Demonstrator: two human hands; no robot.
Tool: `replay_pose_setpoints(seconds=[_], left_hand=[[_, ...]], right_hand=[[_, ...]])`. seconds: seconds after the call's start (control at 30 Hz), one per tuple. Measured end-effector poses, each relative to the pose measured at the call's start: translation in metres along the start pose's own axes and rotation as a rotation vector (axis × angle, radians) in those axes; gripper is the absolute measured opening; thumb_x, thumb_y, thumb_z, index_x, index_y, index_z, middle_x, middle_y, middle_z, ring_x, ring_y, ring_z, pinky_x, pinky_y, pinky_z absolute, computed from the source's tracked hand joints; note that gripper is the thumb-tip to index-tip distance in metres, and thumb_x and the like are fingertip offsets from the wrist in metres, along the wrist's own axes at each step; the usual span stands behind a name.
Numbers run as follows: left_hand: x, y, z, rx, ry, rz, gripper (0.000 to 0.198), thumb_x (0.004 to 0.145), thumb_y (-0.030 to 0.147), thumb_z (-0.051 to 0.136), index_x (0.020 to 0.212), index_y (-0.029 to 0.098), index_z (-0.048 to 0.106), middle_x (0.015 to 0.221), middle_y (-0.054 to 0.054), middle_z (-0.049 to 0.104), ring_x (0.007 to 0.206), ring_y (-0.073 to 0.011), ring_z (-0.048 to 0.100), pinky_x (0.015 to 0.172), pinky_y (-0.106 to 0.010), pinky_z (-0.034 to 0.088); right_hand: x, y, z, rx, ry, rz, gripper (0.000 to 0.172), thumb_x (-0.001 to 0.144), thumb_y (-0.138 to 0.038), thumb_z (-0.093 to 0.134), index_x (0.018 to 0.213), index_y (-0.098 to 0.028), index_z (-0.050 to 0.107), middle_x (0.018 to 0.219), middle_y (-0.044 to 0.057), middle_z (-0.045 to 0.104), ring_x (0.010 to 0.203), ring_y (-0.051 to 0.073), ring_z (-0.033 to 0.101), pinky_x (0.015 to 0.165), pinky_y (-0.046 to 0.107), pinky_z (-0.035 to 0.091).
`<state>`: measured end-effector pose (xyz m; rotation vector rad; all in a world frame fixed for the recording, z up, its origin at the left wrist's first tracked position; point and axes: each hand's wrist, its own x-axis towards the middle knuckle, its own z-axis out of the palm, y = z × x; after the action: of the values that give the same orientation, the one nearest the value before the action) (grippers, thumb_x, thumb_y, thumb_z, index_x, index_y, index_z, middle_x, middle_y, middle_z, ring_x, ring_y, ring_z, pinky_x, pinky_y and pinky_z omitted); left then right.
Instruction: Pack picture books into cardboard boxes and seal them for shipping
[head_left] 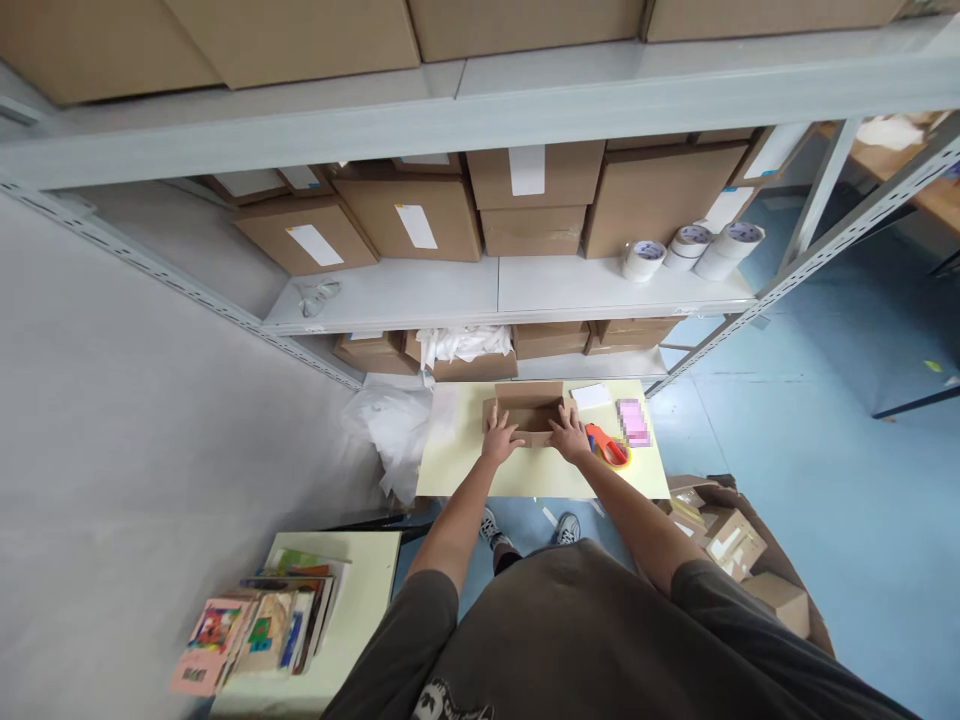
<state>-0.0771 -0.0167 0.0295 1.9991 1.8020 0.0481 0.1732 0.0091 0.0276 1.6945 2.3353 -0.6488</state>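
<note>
An uncovered cardboard box (529,418) sits on the pale yellow table (457,470) with its far flap raised. My left hand (500,437) grips its near left corner, fingers apart over the side and thumb along the near edge. At the near right corner, my right hand (568,437) holds the box in much the same way. Right of that hand lies an orange-red tape dispenser (606,445) with a yellow roll near it. A white card or box (591,396) and a pink item (633,422), partly blurred out, lie farther right.
Behind the table stands a grey metal shelf (420,290) with cardboard boxes and several white tape rolls (643,260). White plastic bags (390,425) hang at the table's left. Books (292,620) lie on a side table at lower left. A large carton (795,585) of smaller boxes stands right.
</note>
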Motion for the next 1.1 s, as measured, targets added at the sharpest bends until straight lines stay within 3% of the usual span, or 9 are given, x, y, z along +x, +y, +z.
replay_pose_setpoints(seconds=[0.1, 0.2, 0.3, 0.43, 0.63, 0.77, 0.97, 1.1], left_hand=[[-0.009, -0.005, -0.012, -0.027, 0.022, 0.041, 0.063, 0.096, 0.061, 0.067, 0.149, 0.026, 0.066, 0.177, -0.012, 0.033, 0.167, -0.0419, 0.009, 0.131, -0.069, 0.014], [-0.018, -0.011, -0.022, -0.071, 0.162, 0.046, 0.056, 0.103, 0.057, 0.058, 0.147, 0.024, 0.067, 0.174, -0.01, 0.039, 0.167, -0.0369, 0.016, 0.134, -0.061, 0.018], [-0.024, -0.029, -0.033, -0.132, 0.337, 0.007, 0.047, 0.107, 0.048, 0.05, 0.143, 0.023, 0.069, 0.165, -0.01, 0.052, 0.163, -0.0318, 0.029, 0.133, -0.052, 0.028], [-0.032, -0.078, -0.046, -0.19, 0.444, -0.099, 0.043, 0.108, 0.035, 0.046, 0.143, 0.022, 0.068, 0.154, -0.012, 0.062, 0.153, -0.0289, 0.046, 0.131, -0.05, 0.035], [-0.041, -0.174, -0.045, -0.232, 0.332, -0.247, 0.051, 0.107, 0.031, 0.047, 0.157, 0.021, 0.054, 0.162, -0.015, 0.055, 0.154, -0.0284, 0.045, 0.128, -0.047, 0.038], [-0.032, -0.228, -0.03, -0.317, 0.239, -0.338, 0.057, 0.105, 0.035, 0.052, 0.16, 0.021, 0.05, 0.162, -0.016, 0.054, 0.152, -0.0295, 0.049, 0.125, -0.045, 0.041], [-0.004, -0.288, -0.005, -0.438, 0.133, -0.39, 0.062, 0.101, 0.026, 0.055, 0.161, 0.015, 0.048, 0.159, -0.019, 0.057, 0.147, -0.0283, 0.057, 0.12, -0.039, 0.047], [0.012, -0.318, 0.01, -0.573, 0.088, -0.427, 0.056, 0.101, 0.028, 0.055, 0.155, 0.016, 0.054, 0.141, -0.019, 0.072, 0.124, -0.0274, 0.072, 0.102, -0.037, 0.058]], right_hand=[[-0.009, -0.001, -0.011, 0.029, 0.007, -0.013, 0.076, 0.104, -0.057, 0.054, 0.171, -0.025, 0.036, 0.183, 0.011, 0.009, 0.168, 0.04, 0.003, 0.13, 0.061, 0.018], [-0.012, -0.015, -0.02, 0.073, 0.123, -0.066, 0.074, 0.106, -0.059, 0.049, 0.17, -0.022, 0.038, 0.181, 0.013, 0.018, 0.168, 0.037, 0.007, 0.132, 0.058, 0.018], [-0.004, -0.048, -0.026, 0.117, 0.223, -0.142, 0.072, 0.106, -0.056, 0.048, 0.169, -0.021, 0.041, 0.18, 0.012, 0.024, 0.168, 0.036, 0.012, 0.131, 0.056, 0.026], [0.02, -0.114, -0.026, 0.144, 0.263, -0.235, 0.07, 0.107, -0.05, 0.047, 0.168, -0.017, 0.041, 0.179, 0.014, 0.024, 0.168, 0.033, 0.014, 0.132, 0.053, 0.029], [0.063, -0.223, -0.003, 0.142, 0.205, -0.274, 0.071, 0.109, -0.052, 0.043, 0.171, -0.018, 0.035, 0.181, 0.011, 0.017, 0.169, 0.031, 0.009, 0.131, 0.048, 0.031], [0.102, -0.273, 0.027, 0.129, 0.076, -0.201, 0.074, 0.108, -0.05, 0.045, 0.173, -0.019, 0.029, 0.182, 0.012, 0.015, 0.169, 0.031, 0.01, 0.13, 0.047, 0.032], [0.161, -0.29, 0.083, 0.004, -0.126, -0.05, 0.077, 0.108, -0.04, 0.041, 0.175, -0.01, 0.018, 0.179, 0.02, 0.019, 0.167, 0.034, 0.018, 0.129, 0.049, 0.031], [0.181, -0.301, 0.115, -0.016, -0.136, -0.078, 0.069, 0.107, -0.036, 0.041, 0.172, -0.013, 0.031, 0.178, 0.016, 0.026, 0.166, 0.032, 0.021, 0.127, 0.045, 0.036]])
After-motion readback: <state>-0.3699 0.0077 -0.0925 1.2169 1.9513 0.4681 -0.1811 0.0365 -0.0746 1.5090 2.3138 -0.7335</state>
